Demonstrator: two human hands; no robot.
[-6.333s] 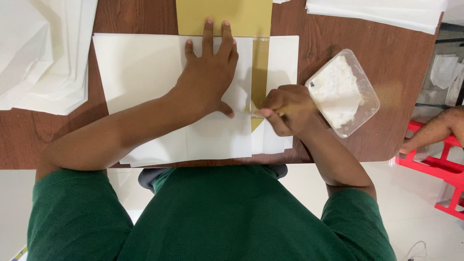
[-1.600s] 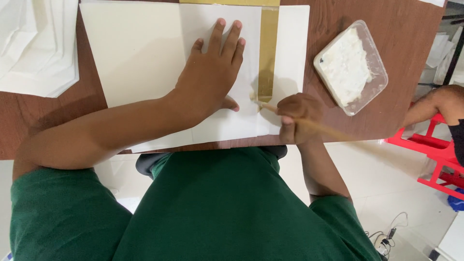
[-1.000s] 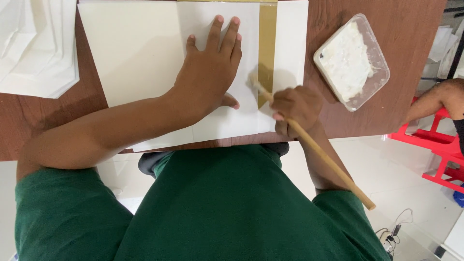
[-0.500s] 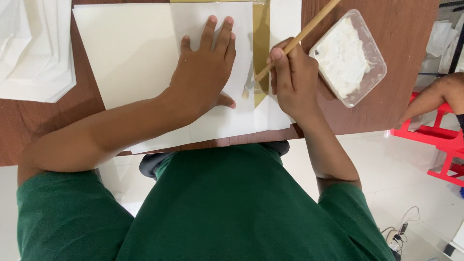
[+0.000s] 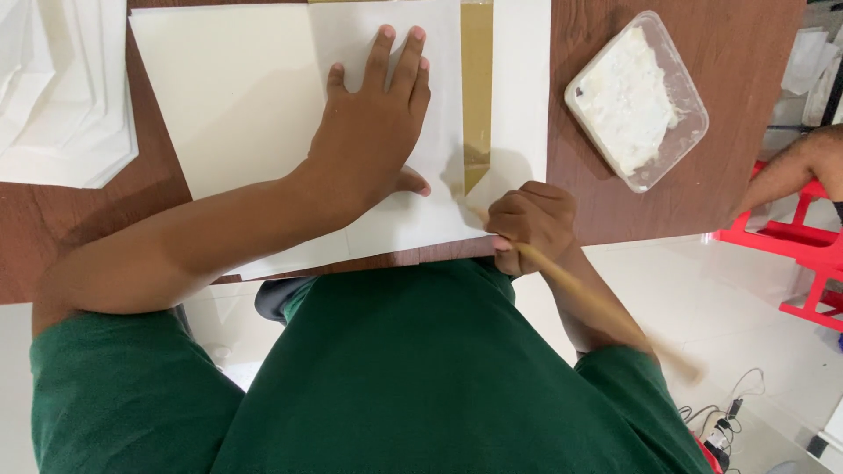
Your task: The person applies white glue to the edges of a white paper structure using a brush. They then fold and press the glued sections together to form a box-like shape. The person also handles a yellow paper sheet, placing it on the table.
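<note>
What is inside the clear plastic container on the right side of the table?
The clear plastic container holds a white, lumpy paste that fills most of it. It has no lid, so the surface of the paste shows. What lies under the paste, at the bottom, is covered.

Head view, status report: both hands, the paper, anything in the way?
Left hand flat on white paper. Right hand grips wooden stick at gold strip. Paste tub stands apart.

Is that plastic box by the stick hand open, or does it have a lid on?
Open. The clear plastic box has no lid, and the white paste inside shows bare up to its rim.
</note>
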